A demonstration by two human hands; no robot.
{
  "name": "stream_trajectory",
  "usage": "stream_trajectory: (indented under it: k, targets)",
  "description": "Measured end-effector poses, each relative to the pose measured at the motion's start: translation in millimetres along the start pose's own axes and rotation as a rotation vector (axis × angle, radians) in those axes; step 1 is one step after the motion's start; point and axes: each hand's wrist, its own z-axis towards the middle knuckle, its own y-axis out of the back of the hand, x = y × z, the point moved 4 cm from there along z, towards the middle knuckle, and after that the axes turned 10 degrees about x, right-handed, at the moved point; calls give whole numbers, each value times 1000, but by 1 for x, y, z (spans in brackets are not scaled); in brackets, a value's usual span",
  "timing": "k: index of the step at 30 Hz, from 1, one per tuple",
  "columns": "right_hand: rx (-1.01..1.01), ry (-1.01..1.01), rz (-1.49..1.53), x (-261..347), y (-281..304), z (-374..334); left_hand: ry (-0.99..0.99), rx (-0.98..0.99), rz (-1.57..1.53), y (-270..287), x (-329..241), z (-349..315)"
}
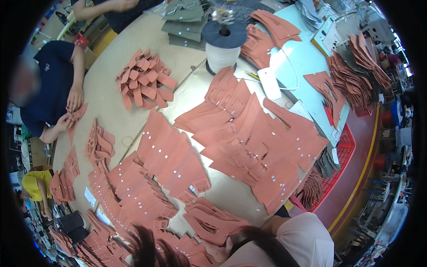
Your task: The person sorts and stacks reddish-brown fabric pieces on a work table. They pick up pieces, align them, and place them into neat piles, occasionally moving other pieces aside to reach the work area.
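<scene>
Between dark strands of hair at the lower edge, a small part of a hand [217,252] shows against a stack of reddish-brown strap-shaped pieces [213,221]. It seems to be my right hand, as my right arm in a pale sleeve [307,238] leads that way. Its fingers are mostly hidden, so its grip cannot be made out. My left hand does not show. Beyond the stack, overlapping rows of flat reddish-brown panels [171,153] cover the table, many with small white tags. Another spread of panels with buckle-like loops [253,155] lies to the right.
A pile of short tabs [144,78] and a large white thread spool [222,49] stand farther back. At the left a co-worker in dark blue [55,75] handles a reddish-brown piece. A red basket [340,162] stands below the table's right edge. Red-handled scissors [328,113] lie nearby.
</scene>
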Motion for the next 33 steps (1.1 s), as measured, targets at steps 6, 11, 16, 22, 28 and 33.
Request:
stream_trajectory:
  k: [6, 11, 16, 22, 28, 33]
  targets:
    - [-63, 66, -80, -17, -7, -11, 19, -25, 122, 30, -40, 31]
    - [-122, 346, -214, -8, -3, -81, 56, -59, 225, 46, -72, 33]
    - [233, 195, -179, 12, 29, -235, 25, -179, -101, 38, -80, 34]
    - [27, 691, -86, 38, 224, -350, 32, -155, 104, 44, -88, 31]
    - [-1190, 608, 1211, -64, 495, -355, 36, -103, -27, 51, -96, 38]
    - [-1334, 358, 1535, -118, 569, -328, 23, -104, 26, 48, -89, 41]
